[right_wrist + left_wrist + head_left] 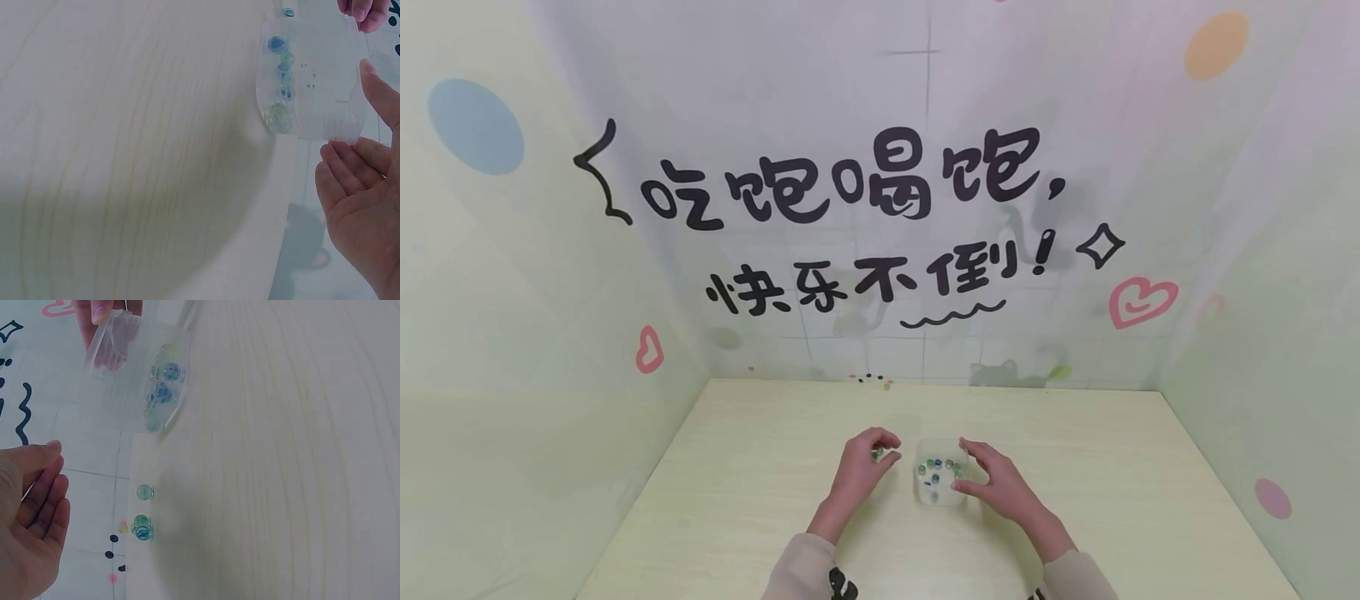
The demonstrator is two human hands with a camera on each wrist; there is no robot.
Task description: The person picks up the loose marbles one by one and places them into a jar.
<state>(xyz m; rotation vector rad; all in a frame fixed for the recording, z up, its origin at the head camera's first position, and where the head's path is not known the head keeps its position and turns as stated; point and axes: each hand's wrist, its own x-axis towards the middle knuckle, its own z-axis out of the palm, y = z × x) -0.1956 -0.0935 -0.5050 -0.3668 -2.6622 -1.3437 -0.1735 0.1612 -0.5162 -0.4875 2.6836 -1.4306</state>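
A clear plastic box (942, 495) stands on the table with several blue and green glass marbles (936, 478) inside. My right hand (996, 482) grips the box's right side, its thumb and fingertips at the rim (360, 94). To the left of the box, my left hand (861, 467) hovers over the table with loosely bent fingers, a gap between thumb and forefinger. Nothing shows in its grasp in the left wrist view. Below that hand, a few loose marbles (142, 530) lie on the tabletop, one pale green marble (144, 492) a little apart from the others.
The pale wooden table (737, 500) meets a printed back wall (820, 354) with black lettering, and side panels (550, 467) stand at left and right. Small black and pink dots near the table's back edge are printed on the wall.
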